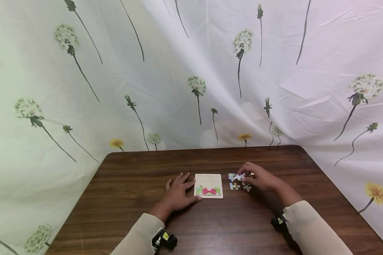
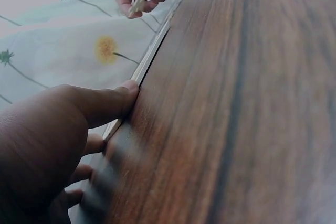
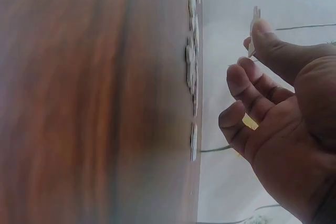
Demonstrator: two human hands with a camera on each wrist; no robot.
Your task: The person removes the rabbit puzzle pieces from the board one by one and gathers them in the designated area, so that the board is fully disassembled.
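Note:
A square, light-framed puzzle tray (image 1: 208, 180) lies on the table, with red and green picture pieces along its near side. My left hand (image 1: 177, 194) rests at the tray's left side, fingers spread. Its thumb touches the near left corner, and the index finger is by the left edge. To the right, my right hand (image 1: 258, 177) is raised over loose jigsaw pieces (image 1: 234, 186). Between thumb and index finger it pinches one puzzle piece (image 3: 255, 15), held on edge above the table; the piece's picture is not visible in the wrist views. The hand partly covers the loose pieces in the head view.
The brown wooden table (image 1: 140, 166) has rounded far corners. Behind it hangs a pale cloth (image 1: 166, 71) printed with dandelions. A small black camera (image 1: 169, 241) is strapped to the left wrist, another (image 1: 278, 221) to the right.

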